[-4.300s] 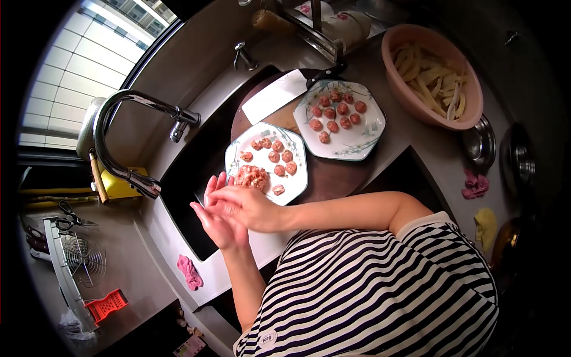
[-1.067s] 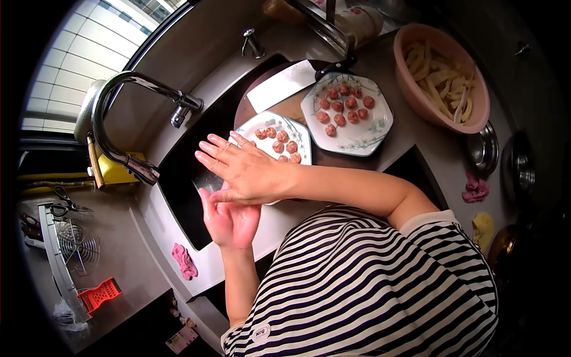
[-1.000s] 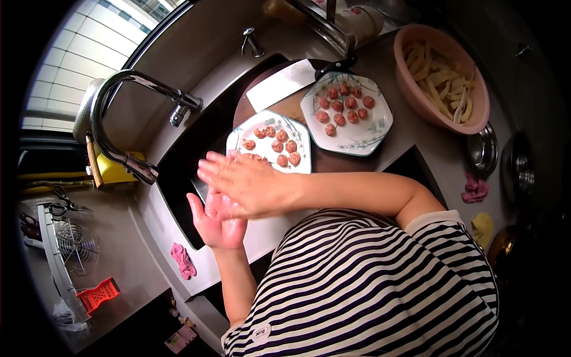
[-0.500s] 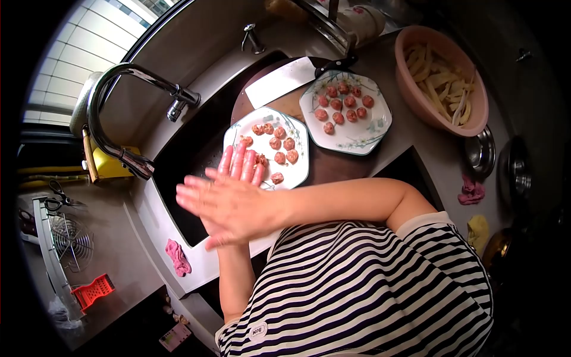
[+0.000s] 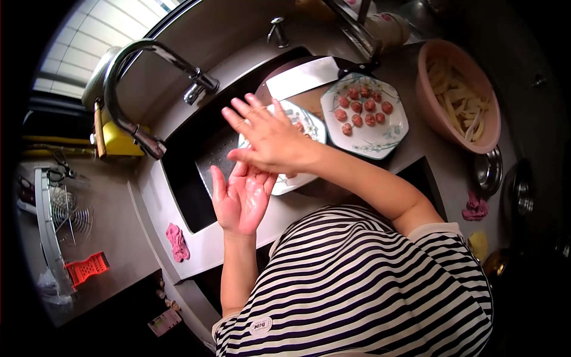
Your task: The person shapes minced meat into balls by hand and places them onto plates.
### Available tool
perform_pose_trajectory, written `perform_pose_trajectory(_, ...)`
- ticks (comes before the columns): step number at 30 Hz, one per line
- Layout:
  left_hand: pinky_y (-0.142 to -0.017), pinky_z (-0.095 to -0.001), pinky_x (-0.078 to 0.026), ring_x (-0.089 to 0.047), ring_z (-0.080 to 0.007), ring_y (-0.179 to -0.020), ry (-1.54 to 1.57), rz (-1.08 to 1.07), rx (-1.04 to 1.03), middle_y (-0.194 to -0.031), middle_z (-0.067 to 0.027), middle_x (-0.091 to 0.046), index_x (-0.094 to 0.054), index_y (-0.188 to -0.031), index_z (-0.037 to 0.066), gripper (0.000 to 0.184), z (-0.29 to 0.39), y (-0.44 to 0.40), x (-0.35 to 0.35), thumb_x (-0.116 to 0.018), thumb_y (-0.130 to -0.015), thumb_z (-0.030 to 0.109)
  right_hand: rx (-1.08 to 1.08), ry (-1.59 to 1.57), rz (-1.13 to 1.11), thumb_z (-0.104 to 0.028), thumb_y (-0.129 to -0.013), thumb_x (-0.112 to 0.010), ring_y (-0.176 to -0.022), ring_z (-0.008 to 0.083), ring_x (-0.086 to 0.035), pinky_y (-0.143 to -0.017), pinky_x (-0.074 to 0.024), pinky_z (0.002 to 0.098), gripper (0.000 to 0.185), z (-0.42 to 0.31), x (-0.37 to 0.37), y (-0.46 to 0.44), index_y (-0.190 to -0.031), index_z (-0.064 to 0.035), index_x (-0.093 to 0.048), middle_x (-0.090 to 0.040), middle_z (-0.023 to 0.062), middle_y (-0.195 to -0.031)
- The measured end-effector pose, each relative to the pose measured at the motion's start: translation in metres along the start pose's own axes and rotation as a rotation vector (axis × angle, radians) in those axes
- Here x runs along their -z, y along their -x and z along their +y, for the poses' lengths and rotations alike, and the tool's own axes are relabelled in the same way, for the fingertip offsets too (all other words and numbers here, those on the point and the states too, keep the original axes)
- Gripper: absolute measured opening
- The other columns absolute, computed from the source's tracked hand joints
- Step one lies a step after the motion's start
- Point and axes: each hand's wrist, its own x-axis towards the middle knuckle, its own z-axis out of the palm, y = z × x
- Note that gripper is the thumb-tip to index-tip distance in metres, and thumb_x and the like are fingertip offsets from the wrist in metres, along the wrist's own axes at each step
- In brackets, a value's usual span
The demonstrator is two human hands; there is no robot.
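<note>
My left hand [image 5: 242, 202] is palm up over the front edge of the sink, open and wet-looking; its fingertips are hidden under my other hand. Across them reaches my right hand [image 5: 270, 135], palm down with fingers spread. No object shows in either hand. Below my right hand lies a white octagonal plate [image 5: 286, 185], largely covered, with a few meatballs [image 5: 299, 127] in sight. Beside it, a second patterned plate [image 5: 380, 141] carries several small round meatballs [image 5: 355, 107].
A cleaver [image 5: 306, 77] rests on the round board behind the plates. The faucet [image 5: 148, 47] arches over the sink [image 5: 190, 202] at left. On the right stands a pink bowl [image 5: 425, 101] of pale cut strips. A pink cloth [image 5: 177, 241] lies on the front counter.
My right hand has slid forward off my left palm and its fingers have spread. More of the left palm now shows. The whole view has shifted slightly.
</note>
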Motion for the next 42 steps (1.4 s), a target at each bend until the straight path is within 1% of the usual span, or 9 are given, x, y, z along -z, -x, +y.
perform_pose_trajectory(4, -0.108, -0.0462, -0.024, -0.037, -0.0308, -0.125, 0.045, -0.161, 0.073, -0.127, -0.0179, -0.047, -0.04, -0.129, -0.006, 0.063, 0.004, -0.003, 0.017, -0.027, -0.096, 0.046, -0.098, -0.568, -0.037, -0.046, -0.095, -0.035, -0.129, 0.0298, -0.034, -0.105, -0.0258, 0.0338, 0.062, 0.021, -0.007, 0.013, -0.137, -0.001, -0.031, -0.036, 0.0207, -0.137)
perform_pose_trajectory(8, -0.11, -0.0435, -0.021, -0.031, -0.031, -0.129, 0.028, -0.092, 0.045, -0.134, -0.0195, -0.039, -0.036, -0.131, -0.007, 0.066, 0.001, -0.005, 0.018, -0.025, -0.095, 0.047, -0.269, -0.922, -0.082, -0.054, -0.092, -0.034, -0.127, 0.0299, -0.037, -0.103, -0.0277, 0.0311, 0.07, 0.017, -0.007, 0.02, -0.136, 0.0013, -0.032, -0.037, 0.0218, -0.136)
perform_pose_trajectory(13, -0.111, -0.0409, -0.015, -0.02, -0.029, -0.135, -0.018, -0.074, -0.066, -0.146, -0.017, -0.02, -0.015, -0.141, -0.001, 0.075, -0.007, -0.004, -0.001, -0.026, -0.092, 0.055, -0.056, -0.459, 0.007, -0.047, -0.094, -0.035, -0.137, 0.0361, -0.01, -0.11, -0.0154, 0.0416, 0.065, -0.001, -0.029, 0.021, -0.137, 0.0014, -0.029, -0.025, 0.0231, -0.143)
perform_pose_trajectory(18, -0.111, -0.0423, -0.017, -0.022, -0.031, -0.135, -0.16, -0.085, -0.243, -0.146, -0.0166, -0.02, -0.015, -0.141, -0.002, 0.078, 0.007, -0.008, 0.012, -0.023, -0.091, 0.058, 0.33, -0.478, 0.047, -0.053, -0.089, -0.039, -0.132, 0.0404, -0.023, -0.108, -0.0163, 0.0475, 0.075, -0.064, -0.027, 0.035, -0.13, 0.0095, -0.036, -0.03, 0.0262, -0.139)
perform_pose_trajectory(22, -0.111, -0.0424, -0.01, -0.016, -0.0283, -0.137, -0.116, -0.029, -0.052, -0.148, -0.0151, -0.014, -0.01, -0.142, 0.0, 0.08, -0.004, 0.011, -0.015, -0.021, -0.091, 0.06, 0.039, -0.091, 0.159, -0.052, -0.088, -0.042, -0.136, 0.0375, -0.016, -0.107, -0.0141, 0.0528, 0.075, -0.027, -0.016, 0.0, -0.135, 0.0044, -0.03, -0.021, 0.0219, -0.145)
perform_pose_trajectory(26, -0.112, -0.0446, -0.009, -0.009, -0.03, -0.138, -0.269, -0.105, -0.28, -0.149, -0.0172, -0.009, -0.01, -0.142, -0.001, 0.082, 0.014, 0.007, -0.015, -0.024, -0.089, 0.061, 0.352, -0.317, -0.014, -0.06, -0.085, -0.039, -0.135, 0.0368, -0.019, -0.108, -0.0129, 0.0519, 0.083, -0.071, -0.018, 0.036, -0.138, 0.0029, -0.026, -0.021, 0.0242, -0.144)
perform_pose_trajectory(31, -0.112, -0.0447, -0.011, -0.014, -0.0292, -0.137, 0.147, -0.27, -0.078, -0.149, -0.0116, -0.014, -0.013, -0.144, 0.009, 0.073, -0.011, 0.004, -0.016, -0.025, -0.091, 0.058, 0.161, -0.192, 0.162, -0.061, -0.086, -0.034, -0.135, 0.0364, -0.018, -0.106, -0.0123, 0.0545, 0.082, -0.048, -0.005, -0.007, -0.138, 0.0026, -0.026, -0.024, 0.0201, -0.144)
perform_pose_trajectory(36, -0.111, -0.0456, -0.011, -0.011, -0.03, -0.138, -0.277, -0.108, -0.263, -0.149, -0.0151, -0.012, -0.011, -0.143, 0.006, 0.079, 0.004, 0.003, -0.015, -0.023, -0.088, 0.061, 0.452, -0.309, 0.03, -0.068, -0.08, -0.038, -0.135, 0.0371, -0.018, -0.107, -0.0112, 0.0531, 0.093, -0.078, -0.009, 0.032, -0.139, 0.0022, -0.024, -0.024, 0.0215, -0.144)
perform_pose_trajectory(42, -0.111, -0.0469, -0.013, -0.015, -0.0303, -0.137, -0.111, -0.054, -0.058, -0.149, -0.0127, -0.015, -0.009, -0.144, 0.01, 0.072, 0.002, 0.014, -0.026, -0.023, -0.091, 0.056, 0.188, -0.035, 0.124, -0.064, -0.08, -0.039, -0.137, 0.0324, -0.016, -0.108, -0.01, 0.0525, 0.088, -0.043, 0.004, 0.0, -0.139, 0.0009, -0.025, -0.024, 0.018, -0.145)
